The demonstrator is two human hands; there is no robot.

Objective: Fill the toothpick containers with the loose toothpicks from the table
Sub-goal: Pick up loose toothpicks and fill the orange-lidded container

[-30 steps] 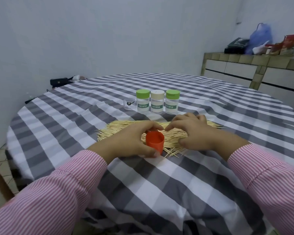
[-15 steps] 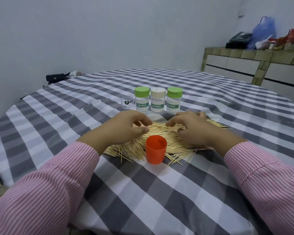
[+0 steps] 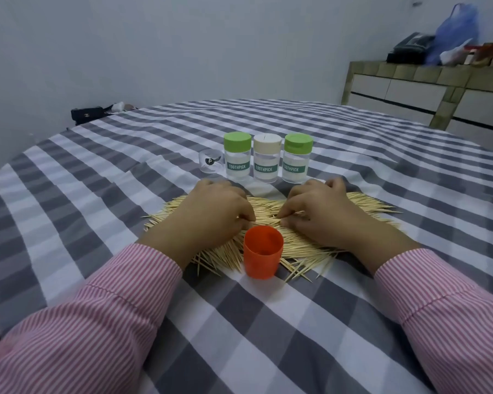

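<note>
Orange cup (image 3: 263, 252), one; lidded toothpick jars (image 3: 267, 158), three.

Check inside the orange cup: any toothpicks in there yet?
The orange cup shows only bare inner wall and no toothpick tips above its rim. Its bottom is hidden by the near wall, so a few could lie there.

Round table (image 3: 353, 143) was covered by a grey-and-white checked cloth (image 3: 182, 322), wrinkled near the middle. A wide heap of loose toothpicks (image 3: 310, 248) lay flat on the cloth. An open orange cup (image 3: 263, 255) stood upright at the heap's near edge, touching the picks. Beyond the heap, three lidded containers labelled TOOTHPICK stood upright in a tight row: green-lidded (image 3: 237, 156), cream-lidded (image 3: 267, 157), green-lidded (image 3: 297, 157). A small clear glass (image 3: 210, 165) stood just left of the row. A black bag (image 3: 86, 115) was at the far left rim; whether it rested on the table could not be told.
</note>
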